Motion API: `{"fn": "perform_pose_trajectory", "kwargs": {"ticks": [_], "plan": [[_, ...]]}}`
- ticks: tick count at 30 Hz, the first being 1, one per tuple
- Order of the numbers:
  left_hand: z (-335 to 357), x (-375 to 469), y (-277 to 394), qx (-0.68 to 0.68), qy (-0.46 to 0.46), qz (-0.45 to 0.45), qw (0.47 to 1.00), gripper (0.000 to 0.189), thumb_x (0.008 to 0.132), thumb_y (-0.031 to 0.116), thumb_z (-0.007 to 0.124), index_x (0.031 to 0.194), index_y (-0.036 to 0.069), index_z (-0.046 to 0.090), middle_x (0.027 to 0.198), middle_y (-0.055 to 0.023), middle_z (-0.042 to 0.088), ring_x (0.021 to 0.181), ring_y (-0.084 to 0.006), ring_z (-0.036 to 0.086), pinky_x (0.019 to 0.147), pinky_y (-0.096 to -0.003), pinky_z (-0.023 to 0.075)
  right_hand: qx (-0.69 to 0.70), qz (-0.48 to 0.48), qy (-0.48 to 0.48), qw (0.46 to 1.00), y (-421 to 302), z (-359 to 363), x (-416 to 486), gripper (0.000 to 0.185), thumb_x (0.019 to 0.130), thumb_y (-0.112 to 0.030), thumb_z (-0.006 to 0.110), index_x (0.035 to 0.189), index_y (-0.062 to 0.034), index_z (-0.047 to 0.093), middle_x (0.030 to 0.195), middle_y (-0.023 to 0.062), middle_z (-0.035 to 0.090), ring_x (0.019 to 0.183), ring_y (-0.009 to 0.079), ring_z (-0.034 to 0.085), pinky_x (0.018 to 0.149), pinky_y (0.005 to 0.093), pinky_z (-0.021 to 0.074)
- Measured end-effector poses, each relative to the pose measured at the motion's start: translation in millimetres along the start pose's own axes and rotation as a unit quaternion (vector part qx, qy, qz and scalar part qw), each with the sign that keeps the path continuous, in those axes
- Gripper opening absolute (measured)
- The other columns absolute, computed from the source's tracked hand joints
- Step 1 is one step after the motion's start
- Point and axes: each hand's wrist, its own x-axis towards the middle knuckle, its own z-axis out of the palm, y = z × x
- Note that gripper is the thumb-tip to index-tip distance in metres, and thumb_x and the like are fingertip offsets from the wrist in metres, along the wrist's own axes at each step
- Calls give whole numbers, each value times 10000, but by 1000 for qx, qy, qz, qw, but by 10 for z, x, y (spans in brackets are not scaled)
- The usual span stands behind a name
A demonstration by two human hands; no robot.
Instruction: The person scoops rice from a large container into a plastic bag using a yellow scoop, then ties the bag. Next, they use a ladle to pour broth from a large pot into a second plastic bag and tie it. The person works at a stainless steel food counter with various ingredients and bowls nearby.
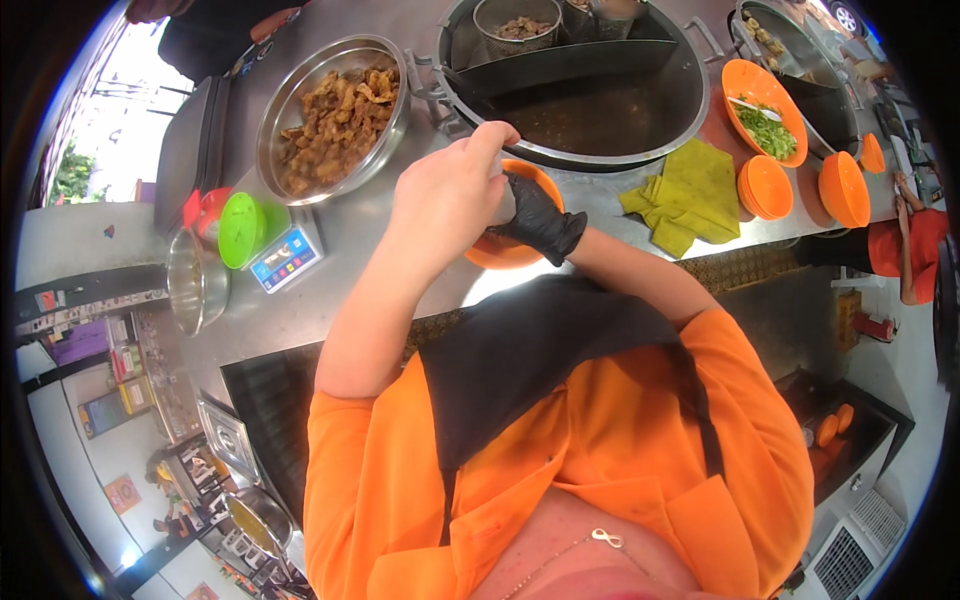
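Note:
My left hand (450,196), bare, is raised over an orange bowl (553,178) near the counter's edge. Its fingers close on a greyish translucent thing (502,204), which may be a plastic bag. Against the other side of this thing presses my right hand (536,221), in a black glove with the fingers curled. Both hands cover most of the bowl, so its contents are hidden. Just beyond them stands a large round divided metal pot (690,135) with dark broth in its near half.
At left are a steel bowl of fried brown pieces (341,131), a digital scale (287,259) and a green bowl (241,231). A yellow-green cloth (686,199), stacked orange bowls (765,187) and a bowl of chopped greens (769,135) lie right. A person (907,247) stands far right.

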Motion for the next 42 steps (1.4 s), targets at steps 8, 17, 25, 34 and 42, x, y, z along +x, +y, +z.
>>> {"fn": "perform_pose_trajectory", "kwargs": {"ticks": [8,17,25,34,42], "plan": [[-150,-50,16,23,38,3,999,255,833,82,646,1081,114,597,905,-118,694,836,-298,676,723,-389,522,-127,17,-44,991,-92,-79,68,379,771,-230,766,1083,-50,650,1031,163,674,965,350,635,860,398,495],[-241,-124,78,-48,52,12,997,209,809,42,696,992,71,600,840,-95,680,749,-238,673,669,-329,519,0,-29,-179,983,-705,-264,285,347,913,-255,664,1174,-41,585,1129,113,621,1064,237,581,923,354,459],[-278,-159,67,-15,66,-20,997,259,783,35,706,1022,80,617,967,-96,670,902,-250,655,783,-360,514,-88,-5,-78,993,-239,-29,94,221,896,-201,583,1059,-84,677,852,128,683,799,276,659,730,393,495],[425,-348,-146,374,-11,192,907,455,828,158,567,1271,54,582,1123,-123,644,1201,-274,546,1131,-468,322,-289,-193,-42,937,196,26,80,457,828,-264,681,1227,-66,580,1167,158,622,1063,287,603,917,392,474],[60,-572,-738,-24,-256,-97,962,226,946,197,543,1035,18,650,840,-101,635,919,-212,642,944,-389,467,-195,-124,-182,956,-243,-229,241,275,785,-205,707,1039,-100,701,853,130,687,785,333,633,756,423,502]]}}
